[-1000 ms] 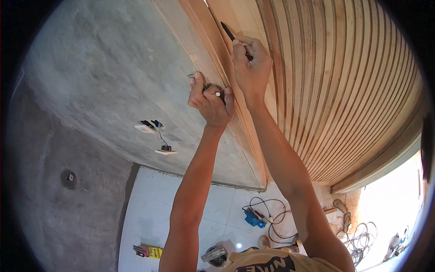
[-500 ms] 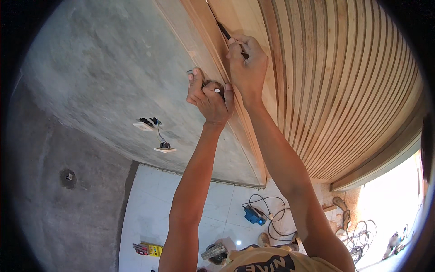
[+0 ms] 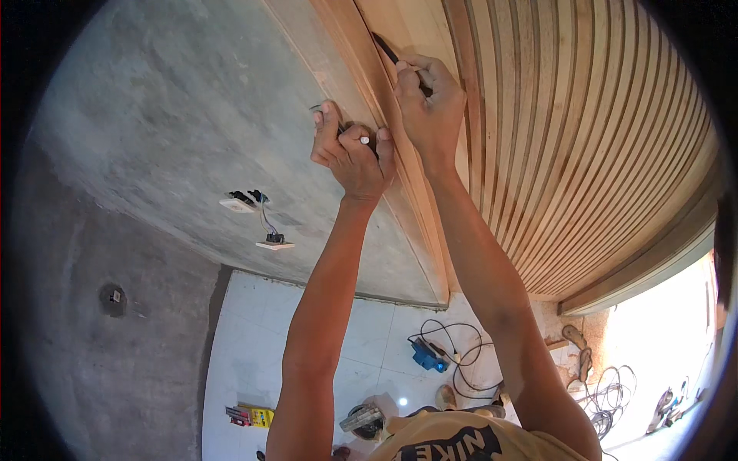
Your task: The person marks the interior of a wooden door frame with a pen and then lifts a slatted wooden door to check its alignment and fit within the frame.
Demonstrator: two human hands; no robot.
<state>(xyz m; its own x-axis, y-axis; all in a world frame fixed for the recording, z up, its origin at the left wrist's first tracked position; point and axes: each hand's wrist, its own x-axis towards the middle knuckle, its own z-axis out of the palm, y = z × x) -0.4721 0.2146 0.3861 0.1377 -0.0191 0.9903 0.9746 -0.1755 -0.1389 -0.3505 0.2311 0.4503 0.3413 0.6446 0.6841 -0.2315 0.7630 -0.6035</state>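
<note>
Both arms reach up to the edge of a slatted wooden wall panel (image 3: 584, 154), where its plain wooden edge strip (image 3: 384, 100) meets the bare grey plaster wall (image 3: 154, 138).

Left hand (image 3: 352, 150): fist closed on a small light-tipped tool, seemingly a nail punch or short marker (image 3: 363, 140); cannot tell which. Knuckles sit against the strip, likely to steady the tip on the wood.

Right hand (image 3: 429, 107): fingers wrapped around a dark slim tool (image 3: 387, 48), a pencil or thin chisel, its tip lying along the groove beside the strip. The grip is close to the working end, which suits fine control.

Hands just beside each other, nearly touching, both braced on the strip.

Below: loose wall sockets (image 3: 254, 219) hang from wires out of the plaster. On the tiled floor (image 3: 254, 346) lie a blue power tool (image 3: 427, 356) with coiled cable, a circular saw (image 3: 361, 421) and a yellow box (image 3: 257, 416).
</note>
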